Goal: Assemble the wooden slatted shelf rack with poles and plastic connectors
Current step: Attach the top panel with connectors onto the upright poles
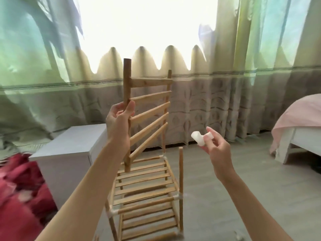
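- Left hand (119,113) sits a bit left of the frame's middle, fingers and thumb curled round the near side rail of a loose wooden slatted shelf panel (147,110), holding it up on end so it looks like a little ladder.
- That panel fills the center of the frame, five slats running from the gripped rail across to the far rail, both rail ends bare at the top.
- Right hand (217,150) is right of center, pinching a white plastic connector (199,138) between thumb and fingertips. The connector is off on its own, well apart from the panel.
- Lower center: the partly built rack (145,186) stands on the floor, with two slatted shelves, one under the other, joined at the corners by whitish connectors.
- One pole (181,171) sticks up from the rack's right front corner with a bare top end.
- The held panel's lower rail end hangs right over the rack's top shelf; can't tell if it touches.
- Left side: a white cabinet (69,150), with red bedding (19,193) at the lower left corner.
- Right edge: a bed (298,122) with a pink cover.
- Greenish curtains (43,75) fill the top, with bright window light in the middle.
- Grey wood-look floor (251,188) at the lower right.
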The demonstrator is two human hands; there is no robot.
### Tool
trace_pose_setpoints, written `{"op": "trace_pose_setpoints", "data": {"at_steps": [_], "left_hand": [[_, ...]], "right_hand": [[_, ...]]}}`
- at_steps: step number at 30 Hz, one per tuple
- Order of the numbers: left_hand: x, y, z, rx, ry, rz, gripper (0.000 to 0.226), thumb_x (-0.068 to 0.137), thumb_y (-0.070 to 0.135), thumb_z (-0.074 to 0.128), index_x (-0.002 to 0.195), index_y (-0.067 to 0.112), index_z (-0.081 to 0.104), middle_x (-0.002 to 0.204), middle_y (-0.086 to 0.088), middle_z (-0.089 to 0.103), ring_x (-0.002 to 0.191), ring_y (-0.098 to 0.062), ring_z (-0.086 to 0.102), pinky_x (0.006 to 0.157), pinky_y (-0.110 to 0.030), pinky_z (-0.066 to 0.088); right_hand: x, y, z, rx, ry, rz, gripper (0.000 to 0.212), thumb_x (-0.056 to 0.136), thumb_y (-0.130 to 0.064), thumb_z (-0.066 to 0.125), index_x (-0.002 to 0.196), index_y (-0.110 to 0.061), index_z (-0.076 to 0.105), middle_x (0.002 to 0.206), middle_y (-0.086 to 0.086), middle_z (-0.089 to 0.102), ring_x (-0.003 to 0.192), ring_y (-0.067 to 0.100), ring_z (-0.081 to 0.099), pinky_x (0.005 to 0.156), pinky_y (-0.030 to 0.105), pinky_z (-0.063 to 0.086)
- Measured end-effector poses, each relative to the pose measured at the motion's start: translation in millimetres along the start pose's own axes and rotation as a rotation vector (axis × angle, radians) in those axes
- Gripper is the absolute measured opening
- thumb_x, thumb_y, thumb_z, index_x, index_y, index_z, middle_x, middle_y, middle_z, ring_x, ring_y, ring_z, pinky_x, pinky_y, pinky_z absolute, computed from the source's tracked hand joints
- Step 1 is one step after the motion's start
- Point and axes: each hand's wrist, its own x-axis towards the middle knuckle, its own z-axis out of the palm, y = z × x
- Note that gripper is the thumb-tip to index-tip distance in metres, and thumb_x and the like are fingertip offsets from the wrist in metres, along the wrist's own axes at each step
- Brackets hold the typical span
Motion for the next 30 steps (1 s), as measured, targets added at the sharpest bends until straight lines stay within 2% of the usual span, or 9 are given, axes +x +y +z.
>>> {"op": "trace_pose_setpoints", "data": {"at_steps": [2,5,7,13,17,20,23,27,30], "left_hand": [[0,-10,-17,-0.003,0.034,-0.005,0.010,0.084,0.023,0.065,0.090,0.023,0.057,0.077,0.007,0.058,0.078,-0.009,0.053,0.075,-0.022,0.042],[1,-34,-36,0.023,0.098,0.004,0.009,0.084,0.020,0.065,0.085,0.024,0.056,0.073,0.005,0.060,0.070,-0.011,0.052,0.066,-0.026,0.043],[6,-50,-41,0.042,0.127,0.030,0.010,0.085,0.020,0.063,0.083,0.024,0.055,0.074,0.003,0.060,0.066,-0.012,0.050,0.061,-0.026,0.042],[29,-95,-41,0.353,0.117,0.175,0.011,0.088,0.023,0.059,0.085,0.021,0.049,0.078,-0.014,0.057,0.063,-0.021,0.050,0.058,-0.029,0.047],[29,-126,-49,0.562,0.019,0.251,0.014,0.088,0.020,0.060,0.090,0.009,0.051,0.069,-0.004,0.049,0.053,-0.004,0.042,0.049,-0.014,0.039],[37,-133,-51,0.652,-0.037,0.276,0.015,0.086,0.024,0.061,0.090,0.014,0.051,0.072,-0.006,0.050,0.058,-0.010,0.045,0.053,-0.016,0.040],[45,-130,-55,0.560,-0.039,0.268,0.010,0.087,0.022,0.060,0.083,0.022,0.051,0.072,-0.005,0.051,0.057,-0.005,0.044,0.053,-0.012,0.041],[49,-130,-61,0.506,-0.010,0.249,0.011,0.089,0.021,0.058,0.081,0.024,0.050,0.071,0.000,0.051,0.057,0.003,0.046,0.056,-0.010,0.042],[49,-135,-60,0.521,-0.035,0.227,0.010,0.089,0.022,0.058,0.082,0.025,0.051,0.073,0.000,0.052,0.058,0.001,0.047,0.056,-0.011,0.043]], "right_hand": [[2,11,13,0.033,-0.021,0.047,0.035,0.095,-0.012,0.051,0.129,-0.009,0.051,0.105,0.001,0.055,0.097,0.019,0.060,0.084,0.033,0.055],[8,30,25,0.114,-0.012,0.130,0.030,0.093,-0.012,0.053,0.123,-0.004,0.050,0.103,0.010,0.056,0.082,0.016,0.064,0.063,0.021,0.055],[16,42,31,0.083,-0.006,0.162,0.029,0.094,-0.012,0.052,0.122,-0.004,0.052,0.099,0.009,0.058,0.079,0.015,0.063,0.060,0.021,0.055],[44,60,45,-0.023,-0.017,0.128,0.026,0.095,-0.011,0.050,0.121,-0.013,0.055,0.097,0.001,0.055,0.085,0.014,0.060,0.068,0.022,0.057],[58,68,51,0.017,0.033,0.139,0.015,0.091,-0.015,0.058,0.106,-0.013,0.054,0.098,0.004,0.058,0.089,0.017,0.061,0.073,0.026,0.056],[65,75,53,-0.014,0.020,0.163,0.004,0.090,-0.020,0.059,0.094,-0.019,0.060,0.095,0.004,0.063,0.091,0.019,0.061,0.081,0.030,0.051],[68,76,54,0.187,0.066,0.296,0.008,0.091,-0.018,0.057,0.093,-0.011,0.061,0.096,0.011,0.063,0.085,0.024,0.064,0.072,0.030,0.053],[76,73,51,0.456,0.266,0.627,0.022,0.097,-0.022,0.046,0.082,-0.007,0.051,0.080,0.010,0.048,0.066,0.017,0.051,0.056,0.029,0.054],[81,74,48,0.536,0.183,0.806,0.040,0.099,-0.039,0.030,0.091,-0.005,0.049,0.082,0.009,0.044,0.065,0.015,0.043,0.059,0.032,0.044]]}}
